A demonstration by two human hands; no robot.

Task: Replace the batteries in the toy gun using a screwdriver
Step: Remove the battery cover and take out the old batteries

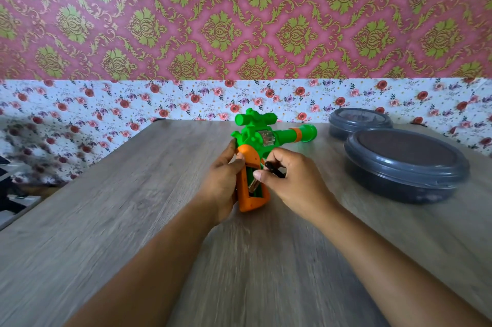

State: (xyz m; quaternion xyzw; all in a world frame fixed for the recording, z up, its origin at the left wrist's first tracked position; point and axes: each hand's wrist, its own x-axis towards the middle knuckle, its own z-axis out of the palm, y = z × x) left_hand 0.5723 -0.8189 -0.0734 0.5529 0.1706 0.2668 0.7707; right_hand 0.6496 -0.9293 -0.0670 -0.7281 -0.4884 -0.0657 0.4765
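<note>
Counting what lies in view gives one toy gun (262, 148), one slim black screwdriver (274, 170), at least one battery (253, 185) showing in the open handle, and two round dark-grey lidded containers (406, 164). Held upright just above the wood-grain surface (133, 220), the toy gun has a green body with a scope on top, a green barrel with an orange band pointing away to the right of both hands, and an orange handle whose battery bay stands uncovered, a metallic battery end visible inside. On the handle's left side, the left hand (222, 182) makes a grip wrapped around the orange plastic, thumb pressed on its upper edge. On the handle's right side, the right hand (292, 182) has a narrow grip pinching the screwdriver between thumb and fingers, its dark end just beside the bay. Both containers sit well apart to the right of the right hand, one behind the other (359, 122), clear of the toy.
</note>
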